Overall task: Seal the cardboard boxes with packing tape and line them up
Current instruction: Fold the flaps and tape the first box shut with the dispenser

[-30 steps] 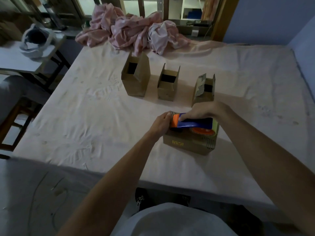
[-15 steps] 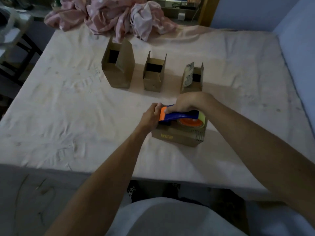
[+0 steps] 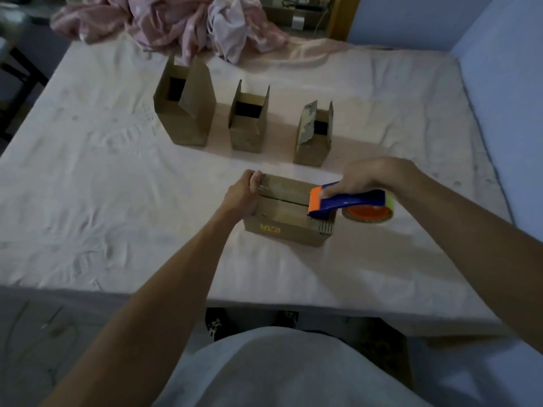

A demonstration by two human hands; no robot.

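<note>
A closed cardboard box (image 3: 282, 210) lies on the bed in front of me, its top flaps meeting in a seam. My left hand (image 3: 242, 193) grips the box's left end. My right hand (image 3: 367, 177) holds a blue tape dispenser (image 3: 349, 202) with an orange blade, its front resting on the box's right edge. The orange-cored tape roll (image 3: 368, 214) hangs past the right side of the box. Behind stand three open boxes in a row: a tall one (image 3: 185, 110), a middle one (image 3: 248, 121) and a right one (image 3: 314, 135), all with flaps up.
The boxes sit on a pale sheet-covered bed (image 3: 117, 171). A heap of pink cloth (image 3: 176, 22) lies at the far edge. A blue wall (image 3: 505, 83) borders the right side. My feet (image 3: 217, 321) show below the bed's near edge.
My right hand has drawn the dispenser from the box's left end across the top to its right edge. The camera has tilted down and closer. My left hand stays on the left end.
</note>
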